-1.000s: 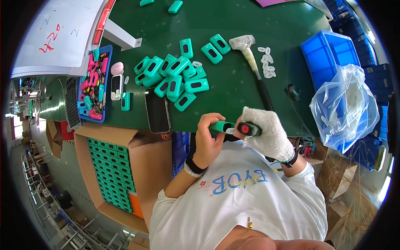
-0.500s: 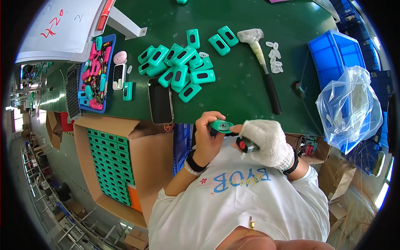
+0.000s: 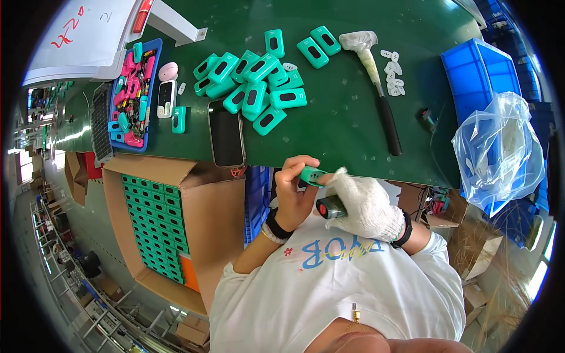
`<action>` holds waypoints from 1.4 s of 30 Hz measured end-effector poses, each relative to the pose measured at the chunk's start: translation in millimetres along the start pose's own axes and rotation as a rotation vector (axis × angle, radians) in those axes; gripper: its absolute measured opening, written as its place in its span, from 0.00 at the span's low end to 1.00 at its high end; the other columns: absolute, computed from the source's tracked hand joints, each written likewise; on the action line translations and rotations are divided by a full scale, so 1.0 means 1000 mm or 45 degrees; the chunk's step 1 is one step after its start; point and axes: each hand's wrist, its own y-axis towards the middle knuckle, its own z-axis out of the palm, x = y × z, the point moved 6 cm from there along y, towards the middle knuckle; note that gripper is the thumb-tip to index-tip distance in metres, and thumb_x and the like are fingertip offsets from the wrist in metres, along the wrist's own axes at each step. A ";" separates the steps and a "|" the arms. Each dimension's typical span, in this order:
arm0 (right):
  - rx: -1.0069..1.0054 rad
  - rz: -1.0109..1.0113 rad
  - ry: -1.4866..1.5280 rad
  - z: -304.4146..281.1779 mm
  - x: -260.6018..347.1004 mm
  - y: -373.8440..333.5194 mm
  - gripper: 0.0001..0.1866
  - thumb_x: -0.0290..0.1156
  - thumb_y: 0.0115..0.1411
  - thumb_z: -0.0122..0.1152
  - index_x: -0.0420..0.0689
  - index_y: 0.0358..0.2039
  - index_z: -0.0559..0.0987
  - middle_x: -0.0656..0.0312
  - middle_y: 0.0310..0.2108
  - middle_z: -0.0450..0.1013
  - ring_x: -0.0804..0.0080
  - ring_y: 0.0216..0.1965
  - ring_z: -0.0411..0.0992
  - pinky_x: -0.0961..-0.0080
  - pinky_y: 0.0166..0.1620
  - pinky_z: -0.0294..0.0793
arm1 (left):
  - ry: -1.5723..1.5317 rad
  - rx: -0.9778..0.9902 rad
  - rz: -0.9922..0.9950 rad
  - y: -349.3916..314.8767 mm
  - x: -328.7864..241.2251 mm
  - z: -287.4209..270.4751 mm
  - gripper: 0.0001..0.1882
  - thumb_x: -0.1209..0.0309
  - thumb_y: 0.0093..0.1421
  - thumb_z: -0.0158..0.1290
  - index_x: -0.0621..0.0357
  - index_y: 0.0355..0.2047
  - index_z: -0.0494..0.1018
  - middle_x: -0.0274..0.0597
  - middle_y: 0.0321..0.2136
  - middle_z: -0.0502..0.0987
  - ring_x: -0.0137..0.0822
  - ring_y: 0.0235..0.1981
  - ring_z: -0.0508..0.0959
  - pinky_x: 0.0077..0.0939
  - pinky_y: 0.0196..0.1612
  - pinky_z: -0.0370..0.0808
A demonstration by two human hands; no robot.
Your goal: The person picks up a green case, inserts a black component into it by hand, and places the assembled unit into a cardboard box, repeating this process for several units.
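- Gloved right hand (image 3: 364,209), off-white knit, curled around a dark, red-ended cylindrical tool (image 3: 336,207).
- Bare left hand (image 3: 292,193) pinching a teal, round-ended plastic casing (image 3: 310,175) at the green tabletop's (image 3: 332,126) near edge; presumably light, stiff, slippery, best held by its long sides.
- Beyond: matching teal casings (image 3: 254,97), heaped; black-handled mallet (image 3: 386,120), head wrapped white.

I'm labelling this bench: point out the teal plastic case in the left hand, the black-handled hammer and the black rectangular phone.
Teal plastic case (image 3: 312,175): head view, on its holed end.
Black-handled hammer (image 3: 384,109): head view, on the handle's upper part.
Black rectangular phone (image 3: 226,136): head view, on its screen.
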 end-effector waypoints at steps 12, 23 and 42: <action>-0.010 0.062 -0.307 -0.030 0.000 0.003 0.21 0.39 0.52 0.73 0.42 0.41 0.75 0.53 0.26 0.74 0.55 0.28 0.77 0.66 0.31 0.73 | 0.435 0.219 0.067 0.007 -0.019 -0.005 0.34 0.88 0.50 0.62 0.59 0.56 0.64 0.54 0.46 0.73 0.47 0.45 0.77 0.34 0.43 0.78; 0.303 0.278 0.361 -0.002 -0.035 -0.008 0.25 0.49 0.63 0.62 0.37 0.44 0.76 0.53 0.24 0.74 0.64 0.23 0.72 0.69 0.30 0.72 | 0.602 0.632 0.022 0.007 -0.056 -0.003 0.34 0.77 0.46 0.68 0.66 0.54 0.71 0.52 0.41 0.75 0.48 0.36 0.78 0.34 0.37 0.76; 0.298 -0.016 0.515 0.008 -0.046 0.006 0.16 0.38 0.63 0.63 0.38 0.42 0.74 0.56 0.23 0.70 0.64 0.22 0.70 0.69 0.31 0.72 | 0.005 0.241 -0.616 0.014 -0.046 -0.015 0.25 0.79 0.51 0.68 0.62 0.49 0.73 0.42 0.40 0.78 0.31 0.44 0.79 0.26 0.48 0.77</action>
